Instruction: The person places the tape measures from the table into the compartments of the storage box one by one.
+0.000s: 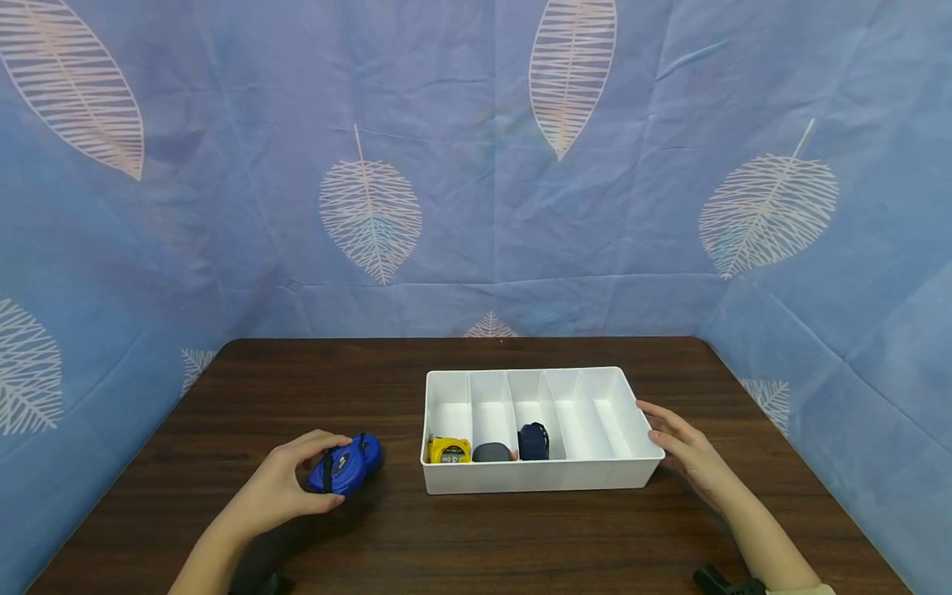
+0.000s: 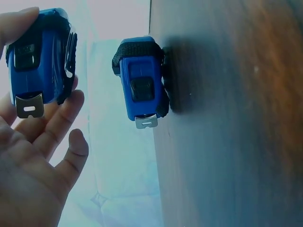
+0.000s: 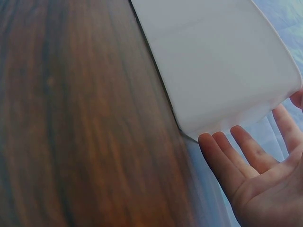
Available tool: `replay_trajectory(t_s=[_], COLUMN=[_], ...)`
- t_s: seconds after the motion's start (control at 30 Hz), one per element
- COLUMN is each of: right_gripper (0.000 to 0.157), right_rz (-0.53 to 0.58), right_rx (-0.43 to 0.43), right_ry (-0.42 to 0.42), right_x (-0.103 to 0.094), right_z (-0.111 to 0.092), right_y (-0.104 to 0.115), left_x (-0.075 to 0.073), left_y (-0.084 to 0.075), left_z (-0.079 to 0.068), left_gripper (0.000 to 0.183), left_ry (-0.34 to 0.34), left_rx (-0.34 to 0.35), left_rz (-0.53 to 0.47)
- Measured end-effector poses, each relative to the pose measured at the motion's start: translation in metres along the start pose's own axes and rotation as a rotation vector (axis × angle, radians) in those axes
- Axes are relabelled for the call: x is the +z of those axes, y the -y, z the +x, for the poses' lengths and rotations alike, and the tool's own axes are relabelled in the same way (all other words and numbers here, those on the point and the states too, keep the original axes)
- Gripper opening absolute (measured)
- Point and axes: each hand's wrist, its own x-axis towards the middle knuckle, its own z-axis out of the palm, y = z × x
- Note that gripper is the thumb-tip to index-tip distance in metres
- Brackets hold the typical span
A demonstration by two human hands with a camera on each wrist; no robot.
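Note:
My left hand (image 1: 286, 479) grips a blue tape measure (image 1: 344, 473) with a black strap between thumb and fingers. In the left wrist view this tape measure (image 2: 35, 71) is raised off the table, its metal hook end showing. Just beyond it a second blue tape measure (image 1: 372, 451) sits on the table. My right hand (image 1: 695, 459) touches the right end of a white divided box (image 1: 543, 477), with fingertips against the end wall (image 3: 222, 85) and thumb at the rim.
In the box's left compartments lie a yellow tape measure (image 1: 449, 450), a dark grey rounded item (image 1: 492, 452) and a dark navy tape measure (image 1: 533, 442), one in each. The two rightmost compartments show bare white floors. Blue leaf-patterned cloth (image 1: 476, 207) hangs around the brown table (image 1: 335, 372).

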Motion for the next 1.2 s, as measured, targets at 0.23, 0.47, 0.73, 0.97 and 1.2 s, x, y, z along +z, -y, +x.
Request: replay_trajectory(t_s=[0.23, 0.47, 0.73, 0.97, 1.2], right_gripper=[0.05, 0.05, 0.049, 0.05, 0.049], right_rz=[-0.002, 0.004, 0.008, 0.005, 0.003], right_rx=[0.004, -0.003, -0.01, 0.003, -0.006], right_ry=[0.001, 0.008, 0.01, 0.003, 0.008], right_x=[0.001, 0.001, 0.001, 0.001, -0.001], right_z=[0.0, 0.001, 0.0, 0.0, 0.0], right_y=[0.0, 0.001, 0.001, 0.002, 0.001], left_x=[-0.002, -0.004, -0.006, -0.006, -0.004], left_y=[-0.003, -0.004, -0.007, -0.01, -0.015], left_z=[0.002, 0.005, 0.009, 0.012, 0.019], left_gripper=[0.061, 0.059, 0.06, 0.059, 0.059], left_ry=[-0.016, -0.008, -0.001, -0.006, 0.01], left_rx=[0.007, 0.033, 0.029, 0.049, 0.052], left_rz=[-0.003, -0.024, -0.035, -0.016, -0.072])
